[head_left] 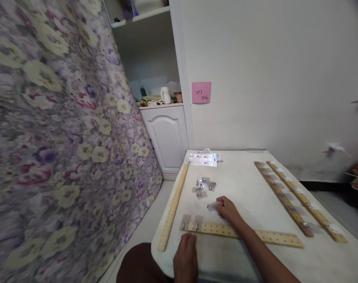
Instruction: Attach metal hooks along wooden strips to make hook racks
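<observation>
My right hand is pinched on a small clear plastic clip with a metallic end, just above the table. My left hand rests at the near table edge, its fingers curled in, with nothing visible in it. Right beyond it lies a perforated wooden strip, placed crosswise, with two metal clips on clear tabs at its left end. My right forearm passes over this strip. Several loose clips with clear tabs form a small pile beyond my right hand.
Another perforated strip runs along the left table edge. Two strips on the right carry several clips. A clear package lies at the far left corner. A floral curtain hangs at left; a wall stands behind.
</observation>
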Tool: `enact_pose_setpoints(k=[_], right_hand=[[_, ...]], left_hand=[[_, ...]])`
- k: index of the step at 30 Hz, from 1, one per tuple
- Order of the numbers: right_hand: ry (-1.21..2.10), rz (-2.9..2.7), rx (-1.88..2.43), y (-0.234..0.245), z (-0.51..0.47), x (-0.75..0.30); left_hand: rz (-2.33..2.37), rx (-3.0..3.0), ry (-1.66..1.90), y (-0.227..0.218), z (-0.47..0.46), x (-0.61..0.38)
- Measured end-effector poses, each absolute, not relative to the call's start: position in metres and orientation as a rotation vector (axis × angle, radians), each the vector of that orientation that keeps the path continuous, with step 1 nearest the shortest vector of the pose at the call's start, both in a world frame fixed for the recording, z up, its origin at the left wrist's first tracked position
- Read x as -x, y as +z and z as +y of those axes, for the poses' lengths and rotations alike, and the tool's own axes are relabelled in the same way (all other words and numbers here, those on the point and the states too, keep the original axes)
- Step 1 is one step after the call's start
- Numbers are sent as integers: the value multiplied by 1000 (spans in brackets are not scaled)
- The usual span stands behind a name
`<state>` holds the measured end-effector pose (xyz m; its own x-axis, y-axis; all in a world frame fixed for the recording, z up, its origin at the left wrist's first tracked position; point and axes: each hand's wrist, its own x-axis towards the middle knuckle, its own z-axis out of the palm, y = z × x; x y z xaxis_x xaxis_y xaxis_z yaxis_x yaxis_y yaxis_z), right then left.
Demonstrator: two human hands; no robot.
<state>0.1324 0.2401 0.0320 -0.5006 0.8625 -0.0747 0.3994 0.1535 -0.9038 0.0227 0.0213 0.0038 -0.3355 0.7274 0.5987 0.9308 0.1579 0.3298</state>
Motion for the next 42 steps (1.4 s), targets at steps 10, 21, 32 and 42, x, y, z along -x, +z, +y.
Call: enact_pose_setpoints(k=[10,21,32,42], right_hand=[[1574,-1766,990,43,232,-151],[1743,-1819,718,74,191,-203],[2233,-1487,585,68,168,-221],[1611,-2116,786,69,186,-201]], left_hand=[[-2227,1673,-1371,23,11,-44],[-2585,1115,-2520,61,47,-106],[-2621,1114,-2897,51,51,-120],[-2738,1198,-2530,37,52,-109]])
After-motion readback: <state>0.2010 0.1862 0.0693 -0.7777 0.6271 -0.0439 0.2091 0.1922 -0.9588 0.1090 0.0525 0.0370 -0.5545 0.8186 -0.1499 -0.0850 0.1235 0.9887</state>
